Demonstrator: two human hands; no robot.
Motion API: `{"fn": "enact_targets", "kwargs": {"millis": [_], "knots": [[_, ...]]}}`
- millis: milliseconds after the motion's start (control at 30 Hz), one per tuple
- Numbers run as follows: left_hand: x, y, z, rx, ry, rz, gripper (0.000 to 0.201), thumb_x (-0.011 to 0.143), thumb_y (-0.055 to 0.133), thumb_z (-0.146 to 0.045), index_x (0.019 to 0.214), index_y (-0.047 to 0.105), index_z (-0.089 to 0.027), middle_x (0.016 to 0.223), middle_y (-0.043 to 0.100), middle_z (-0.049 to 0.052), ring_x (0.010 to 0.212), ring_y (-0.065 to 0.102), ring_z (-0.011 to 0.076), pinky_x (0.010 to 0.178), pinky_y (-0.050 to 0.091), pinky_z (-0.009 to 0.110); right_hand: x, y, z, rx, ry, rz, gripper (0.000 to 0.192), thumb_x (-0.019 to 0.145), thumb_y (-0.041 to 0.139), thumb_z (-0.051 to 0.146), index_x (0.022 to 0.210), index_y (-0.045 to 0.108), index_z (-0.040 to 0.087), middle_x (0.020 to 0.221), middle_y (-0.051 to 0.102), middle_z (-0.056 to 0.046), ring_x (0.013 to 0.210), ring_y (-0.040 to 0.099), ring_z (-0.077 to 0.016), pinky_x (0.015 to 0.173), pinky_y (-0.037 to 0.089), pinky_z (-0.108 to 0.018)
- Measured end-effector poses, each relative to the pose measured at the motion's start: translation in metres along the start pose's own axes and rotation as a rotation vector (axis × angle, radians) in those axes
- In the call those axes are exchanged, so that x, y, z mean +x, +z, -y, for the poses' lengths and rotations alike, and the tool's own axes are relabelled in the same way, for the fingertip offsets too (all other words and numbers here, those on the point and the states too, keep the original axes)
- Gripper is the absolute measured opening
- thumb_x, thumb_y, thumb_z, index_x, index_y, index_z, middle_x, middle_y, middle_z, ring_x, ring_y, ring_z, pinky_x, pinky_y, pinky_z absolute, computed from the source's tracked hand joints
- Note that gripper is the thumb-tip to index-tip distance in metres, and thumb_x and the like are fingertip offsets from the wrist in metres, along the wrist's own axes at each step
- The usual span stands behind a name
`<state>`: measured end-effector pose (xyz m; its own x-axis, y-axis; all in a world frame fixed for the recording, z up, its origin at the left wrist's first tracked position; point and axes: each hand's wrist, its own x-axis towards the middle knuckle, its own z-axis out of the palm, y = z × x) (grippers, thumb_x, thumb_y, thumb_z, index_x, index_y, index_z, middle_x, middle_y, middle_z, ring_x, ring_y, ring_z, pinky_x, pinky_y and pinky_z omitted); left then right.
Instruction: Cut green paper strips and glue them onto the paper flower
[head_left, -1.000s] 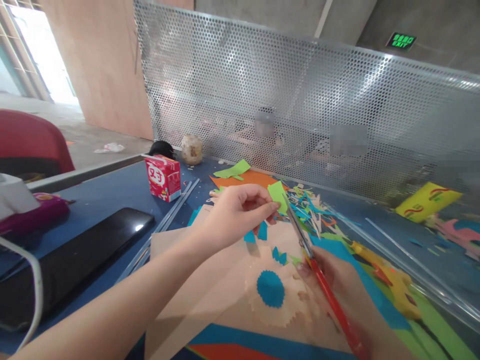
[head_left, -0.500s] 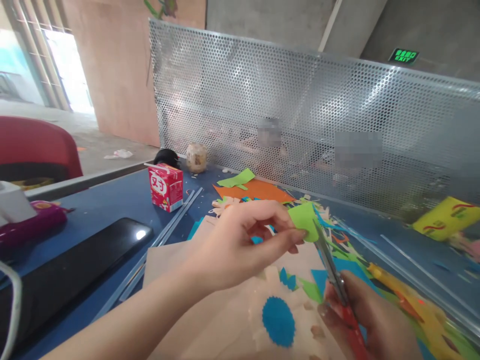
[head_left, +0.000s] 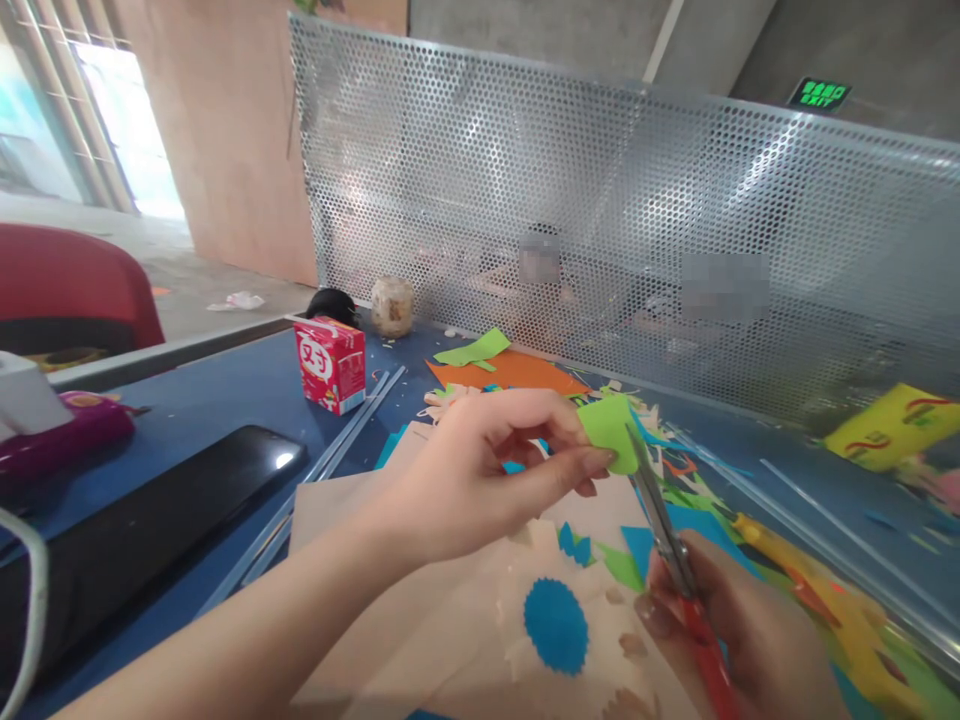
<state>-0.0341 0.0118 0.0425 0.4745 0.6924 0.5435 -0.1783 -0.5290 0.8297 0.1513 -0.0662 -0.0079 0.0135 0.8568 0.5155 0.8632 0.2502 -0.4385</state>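
Between thumb and fingers, my left hand (head_left: 510, 465) pinches a small piece of light green paper (head_left: 611, 430). My right hand (head_left: 750, 630) grips scissors (head_left: 679, 565) by their red handles. The blades point up and away from me, their tips against the right edge of the green piece. Below both hands lies a beige paper sheet (head_left: 390, 630). On it sits a flower of pale petals with a round, jagged-edged blue paper centre (head_left: 556, 626). Small blue zigzag cut-outs (head_left: 574, 544) lie just above the flower.
A red drink carton (head_left: 330, 365), a black phone (head_left: 187, 530) and clear plastic strips (head_left: 330, 465) are on the left. Orange paper (head_left: 525, 372) and paper scraps lie behind my hands. A yellow tool (head_left: 832, 610) lies right. A perforated metal screen (head_left: 600, 220) stands behind.
The view has tipped slightly, so the scene shifts a little upward. Both hands keep their hold, and the scissor tips stay at the green paper's right edge.
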Motion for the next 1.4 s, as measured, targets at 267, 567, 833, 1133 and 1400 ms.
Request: {"fn": "enact_targets", "kwargs": {"millis": [267, 567, 833, 1133, 1400], "knots": [[-0.0007, 0.0005, -0.0023, -0.018, -0.013, 0.011, 0.013, 0.081, 0.058, -0.023, 0.070, 0.056, -0.015, 0.067, 0.061, -0.001, 0.055, 0.054, 0.0041, 0.046, 0.044, 0.012, -0.0017, -0.0004, -0.0026, 0.124, 0.083, 0.040, 0.035, 0.081, 0.046, 0.053, 0.063, 0.041, 0.023, 0.051, 0.041, 0.006, 0.043, 0.038, -0.0123, 0.042, 0.033, -0.022], [0.0002, 0.0003, -0.0017, 0.008, -0.058, 0.038, 0.014, 0.081, 0.057, -0.026, 0.072, 0.058, -0.015, 0.069, 0.063, 0.001, 0.060, 0.058, 0.0074, 0.046, 0.046, 0.015, 0.0026, -0.0061, -0.0052, 0.142, 0.059, 0.135, 0.030, 0.079, 0.051, 0.047, 0.064, 0.042, 0.023, 0.053, 0.041, 0.005, 0.046, 0.040, -0.0122, 0.044, 0.035, -0.022], [-0.0011, -0.0001, 0.0000, -0.013, -0.081, 0.049, 0.014, 0.080, 0.057, -0.030, 0.076, 0.058, -0.016, 0.070, 0.062, 0.001, 0.057, 0.058, 0.0093, 0.041, 0.046, 0.017, -0.0004, -0.0021, -0.0052, 0.192, 0.132, 0.119, 0.033, 0.078, 0.051, 0.052, 0.064, 0.043, 0.023, 0.054, 0.041, 0.005, 0.046, 0.038, -0.0126, 0.045, 0.031, -0.024], [-0.0004, 0.0012, -0.0024, -0.048, -0.093, 0.024, 0.016, 0.078, 0.060, -0.028, 0.070, 0.056, -0.015, 0.065, 0.057, 0.000, 0.053, 0.052, 0.0063, 0.045, 0.044, 0.016, -0.0008, -0.0016, -0.0060, 0.214, 0.149, 0.131, 0.035, 0.078, 0.050, 0.053, 0.064, 0.044, 0.022, 0.055, 0.041, 0.004, 0.049, 0.039, -0.0135, 0.045, 0.029, -0.025], [0.0008, 0.0017, -0.0023, -0.004, -0.103, 0.012, 0.019, 0.083, 0.053, -0.029, 0.072, 0.057, -0.015, 0.065, 0.059, 0.001, 0.052, 0.053, 0.0066, 0.044, 0.044, 0.016, -0.0028, 0.0005, -0.0078, 0.236, 0.185, 0.141, 0.027, 0.076, 0.054, 0.048, 0.070, 0.048, 0.023, 0.057, 0.043, 0.004, 0.050, 0.041, -0.0135, 0.044, 0.031, -0.024]]}}
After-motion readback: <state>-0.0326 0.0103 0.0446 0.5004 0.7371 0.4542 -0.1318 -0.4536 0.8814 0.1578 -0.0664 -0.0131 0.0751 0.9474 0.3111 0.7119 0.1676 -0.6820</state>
